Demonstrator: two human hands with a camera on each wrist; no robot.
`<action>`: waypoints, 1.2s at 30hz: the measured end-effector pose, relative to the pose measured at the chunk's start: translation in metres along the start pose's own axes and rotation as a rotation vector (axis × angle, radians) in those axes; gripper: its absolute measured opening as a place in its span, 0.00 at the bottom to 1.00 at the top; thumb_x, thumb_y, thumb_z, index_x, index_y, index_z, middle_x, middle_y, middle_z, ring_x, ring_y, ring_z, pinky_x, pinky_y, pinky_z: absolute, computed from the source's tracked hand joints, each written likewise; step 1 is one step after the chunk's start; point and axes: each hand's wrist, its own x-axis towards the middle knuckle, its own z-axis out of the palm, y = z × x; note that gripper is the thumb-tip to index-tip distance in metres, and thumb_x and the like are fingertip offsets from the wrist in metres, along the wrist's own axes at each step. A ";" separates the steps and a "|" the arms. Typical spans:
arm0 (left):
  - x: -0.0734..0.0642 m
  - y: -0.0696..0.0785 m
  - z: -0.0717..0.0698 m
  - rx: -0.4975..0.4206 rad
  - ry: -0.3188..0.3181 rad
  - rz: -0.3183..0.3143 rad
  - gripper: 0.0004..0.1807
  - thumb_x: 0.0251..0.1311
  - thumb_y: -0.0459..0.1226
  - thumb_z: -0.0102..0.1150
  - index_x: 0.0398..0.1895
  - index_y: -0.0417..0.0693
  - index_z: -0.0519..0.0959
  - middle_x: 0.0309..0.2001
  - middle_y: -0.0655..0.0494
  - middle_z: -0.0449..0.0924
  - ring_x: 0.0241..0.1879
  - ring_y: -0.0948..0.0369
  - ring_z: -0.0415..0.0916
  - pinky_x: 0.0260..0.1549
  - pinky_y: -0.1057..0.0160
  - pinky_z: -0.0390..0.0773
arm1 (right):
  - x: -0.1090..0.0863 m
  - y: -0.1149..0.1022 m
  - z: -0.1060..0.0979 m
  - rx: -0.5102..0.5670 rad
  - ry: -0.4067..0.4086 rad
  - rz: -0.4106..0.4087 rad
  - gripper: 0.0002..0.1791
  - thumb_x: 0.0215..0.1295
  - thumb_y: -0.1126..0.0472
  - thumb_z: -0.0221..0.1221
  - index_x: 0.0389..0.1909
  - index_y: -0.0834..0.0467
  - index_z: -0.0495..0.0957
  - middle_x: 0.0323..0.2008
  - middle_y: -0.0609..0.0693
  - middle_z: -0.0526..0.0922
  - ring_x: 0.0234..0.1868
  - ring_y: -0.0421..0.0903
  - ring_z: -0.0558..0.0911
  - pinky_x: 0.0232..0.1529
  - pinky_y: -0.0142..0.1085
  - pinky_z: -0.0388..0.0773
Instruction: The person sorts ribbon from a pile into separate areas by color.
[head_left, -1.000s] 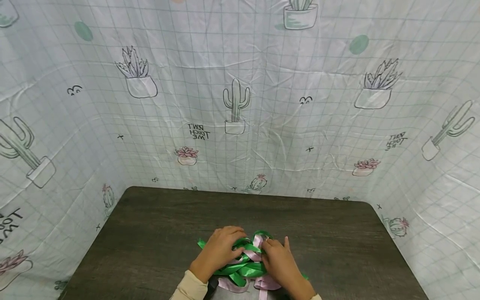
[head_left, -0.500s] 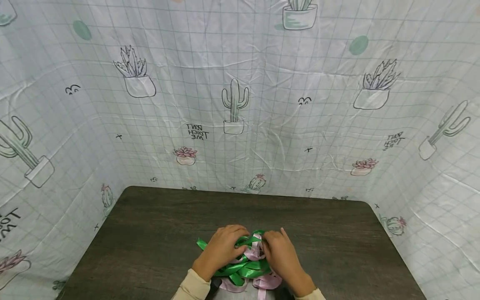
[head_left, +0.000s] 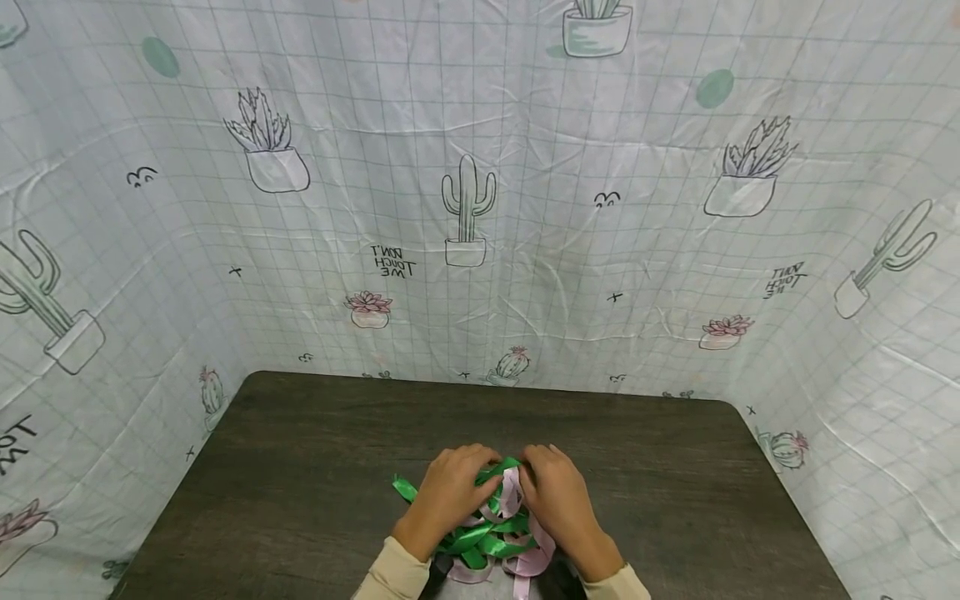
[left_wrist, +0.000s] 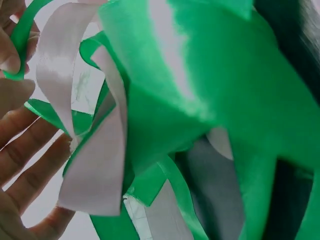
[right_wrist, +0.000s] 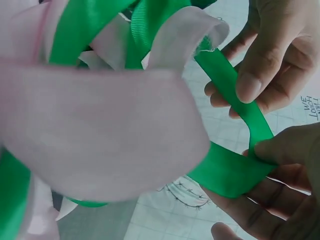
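Green satin ribbon (head_left: 495,546) and pale pink ribbon (head_left: 534,557) lie interlaced in a loose bunch at the near edge of the head view. My left hand (head_left: 452,492), on the bunch's left side, pinches a green strip at its far end. From the right, my right hand (head_left: 558,500) pinches the same green strip. The right wrist view shows the strip (right_wrist: 225,77) under the left thumb, folding back at the right hand's fingertips. Large green ribbon folds (left_wrist: 165,75) fill much of the left wrist view. A pink loop (right_wrist: 100,135) hides part of the bunch from the right wrist.
A dark wood-grain table (head_left: 337,442) spreads out around the hands. Behind and beside it hangs a white grid-patterned cloth (head_left: 555,275) with printed cacti. Beneath the ribbons, a grey surface (head_left: 480,592) shows at the bottom edge. One loose green end (head_left: 403,487) sticks out left.
My right hand has moved away from me and slightly left, so both hands' fingertips now meet nearly together at the bunch's far end. The green strip there has been drawn farther out.
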 end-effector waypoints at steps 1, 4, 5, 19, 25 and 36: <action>0.000 0.000 0.000 -0.009 0.011 -0.001 0.10 0.67 0.43 0.71 0.49 0.55 0.87 0.46 0.62 0.89 0.42 0.64 0.86 0.44 0.56 0.84 | 0.000 0.000 0.000 0.001 0.004 -0.001 0.07 0.62 0.71 0.69 0.31 0.57 0.82 0.30 0.50 0.86 0.34 0.49 0.87 0.59 0.57 0.82; 0.000 0.001 0.000 -0.026 0.046 0.010 0.07 0.67 0.41 0.71 0.46 0.54 0.88 0.44 0.61 0.90 0.40 0.64 0.86 0.43 0.56 0.85 | 0.001 0.000 -0.002 -0.002 0.015 -0.001 0.06 0.62 0.71 0.70 0.33 0.58 0.83 0.31 0.51 0.87 0.36 0.50 0.87 0.58 0.55 0.83; 0.000 0.001 0.000 -0.030 0.055 0.014 0.07 0.66 0.40 0.71 0.45 0.54 0.88 0.43 0.60 0.90 0.39 0.64 0.86 0.43 0.56 0.85 | 0.001 0.000 -0.003 -0.002 0.018 0.001 0.06 0.61 0.71 0.70 0.33 0.58 0.84 0.31 0.51 0.87 0.35 0.50 0.87 0.55 0.54 0.84; -0.003 -0.003 -0.009 -0.055 0.172 0.024 0.04 0.67 0.33 0.69 0.41 0.51 0.86 0.39 0.58 0.90 0.30 0.66 0.84 0.31 0.67 0.82 | 0.002 0.006 -0.014 -0.029 0.073 -0.021 0.07 0.59 0.73 0.70 0.33 0.60 0.83 0.30 0.52 0.86 0.31 0.49 0.84 0.35 0.47 0.83; -0.006 -0.007 -0.016 -0.079 0.208 0.008 0.04 0.67 0.33 0.69 0.41 0.49 0.85 0.39 0.57 0.89 0.35 0.62 0.85 0.33 0.64 0.83 | 0.001 0.009 -0.022 -0.018 0.073 -0.007 0.06 0.61 0.73 0.70 0.36 0.60 0.86 0.34 0.52 0.85 0.30 0.45 0.83 0.29 0.38 0.80; -0.008 -0.019 -0.031 -0.328 0.197 -0.070 0.04 0.65 0.30 0.70 0.39 0.47 0.87 0.37 0.59 0.84 0.36 0.63 0.81 0.37 0.64 0.83 | 0.004 0.020 -0.032 0.044 0.083 0.012 0.09 0.58 0.79 0.68 0.34 0.63 0.85 0.33 0.50 0.79 0.32 0.41 0.75 0.30 0.34 0.73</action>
